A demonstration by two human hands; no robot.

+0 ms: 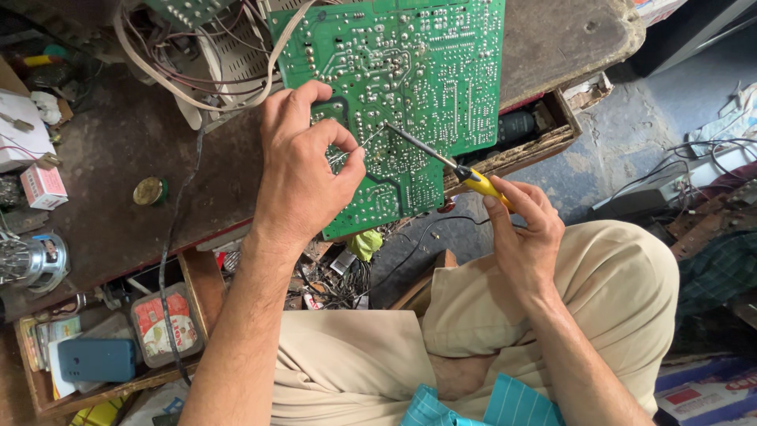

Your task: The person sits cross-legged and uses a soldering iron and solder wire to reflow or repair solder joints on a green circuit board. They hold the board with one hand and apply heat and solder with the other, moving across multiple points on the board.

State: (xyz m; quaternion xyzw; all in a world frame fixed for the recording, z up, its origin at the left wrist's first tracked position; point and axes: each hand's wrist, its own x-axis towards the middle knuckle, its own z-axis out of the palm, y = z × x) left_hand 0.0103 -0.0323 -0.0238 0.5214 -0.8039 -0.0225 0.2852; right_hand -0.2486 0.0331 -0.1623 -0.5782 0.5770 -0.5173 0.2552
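Note:
A large green circuit board (430,71) lies solder-side up on a worn brown workbench (118,173). My left hand (303,170) rests on the board's lower left part and pinches a thin solder wire (371,140) between thumb and forefinger. My right hand (524,233) grips the yellow handle of a soldering iron (441,158). The iron's dark shaft slants up-left, and its tip meets the solder wire on the board near the left fingertips.
Pale cables (189,79) loop at the bench's back left. A small round tin (148,191) sits on the bench. An open drawer holds a blue phone (96,360) and a flat tin (165,323). Another drawer (544,130) stands open under the board. Wires cover the floor at right.

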